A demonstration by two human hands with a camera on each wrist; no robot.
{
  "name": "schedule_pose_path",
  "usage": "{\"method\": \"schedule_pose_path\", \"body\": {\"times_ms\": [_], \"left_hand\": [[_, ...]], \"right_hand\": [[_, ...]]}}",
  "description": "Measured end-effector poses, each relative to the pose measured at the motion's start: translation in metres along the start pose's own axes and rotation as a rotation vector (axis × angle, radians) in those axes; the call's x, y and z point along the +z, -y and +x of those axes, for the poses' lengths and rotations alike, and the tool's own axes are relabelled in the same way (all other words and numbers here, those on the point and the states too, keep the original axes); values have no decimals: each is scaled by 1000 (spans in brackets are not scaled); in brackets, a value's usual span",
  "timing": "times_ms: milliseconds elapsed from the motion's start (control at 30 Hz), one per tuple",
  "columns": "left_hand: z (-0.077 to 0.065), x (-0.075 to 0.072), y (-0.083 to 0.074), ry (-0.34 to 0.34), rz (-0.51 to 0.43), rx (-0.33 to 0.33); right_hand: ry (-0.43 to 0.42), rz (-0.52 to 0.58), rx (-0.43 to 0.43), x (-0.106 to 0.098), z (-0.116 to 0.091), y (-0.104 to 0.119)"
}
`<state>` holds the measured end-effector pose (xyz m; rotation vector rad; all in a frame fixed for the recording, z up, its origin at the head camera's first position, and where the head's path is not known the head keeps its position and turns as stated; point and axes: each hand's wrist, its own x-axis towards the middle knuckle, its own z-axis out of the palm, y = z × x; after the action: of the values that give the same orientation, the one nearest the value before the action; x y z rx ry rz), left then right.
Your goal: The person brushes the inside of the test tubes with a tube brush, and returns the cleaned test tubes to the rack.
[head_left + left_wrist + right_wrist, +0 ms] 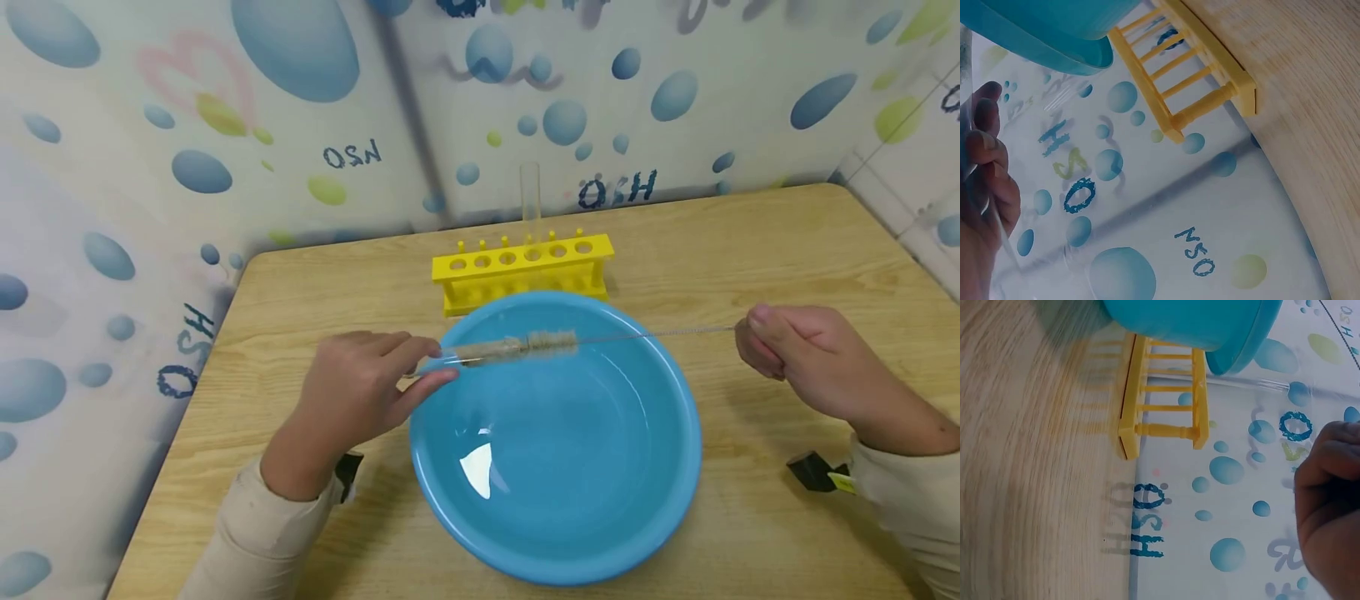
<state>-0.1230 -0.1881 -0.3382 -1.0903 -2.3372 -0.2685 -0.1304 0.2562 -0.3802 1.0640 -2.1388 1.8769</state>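
Above the blue basin (555, 500), my left hand (367, 379) holds a clear test tube (450, 358) between thumb and fingers, its mouth toward the right. A test tube brush (553, 342) sits partly inside the tube; some of its pale bristles show outside the mouth. Its thin twisted wire runs right to my right hand (802, 358), whose curled fingers grip the end beyond the basin's rim. In the left wrist view the fingers (997, 156) wrap the tube at the left edge. The right wrist view shows the curled hand (1335, 494) at the right edge.
A yellow test tube rack (525, 267) stands behind the basin, close to its rim. One clear test tube (530, 200) stands upright in it. The wooden table (337, 283) meets a patterned wall (420, 108) at the back and left.
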Motion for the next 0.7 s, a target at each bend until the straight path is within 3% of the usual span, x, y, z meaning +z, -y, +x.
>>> {"method": "schedule_pose_path", "body": {"times_ms": [167,300,400,567,700], "left_hand": [[0,1,0,36,-46,-7],[-2,-1,1,76,-73,-12],[-1,-2,3,70,-43,-12],[1,-5,5,-17,48,4],[1,-6,6,-51,58,13]], "right_hand": [[36,-26,-69,-7,1,-1],[50,21,-91,-8,1,-4],[35,44,-41,-8,0,-3],[14,34,113,-7,1,2],[39,69,113,-8,1,2]]}}
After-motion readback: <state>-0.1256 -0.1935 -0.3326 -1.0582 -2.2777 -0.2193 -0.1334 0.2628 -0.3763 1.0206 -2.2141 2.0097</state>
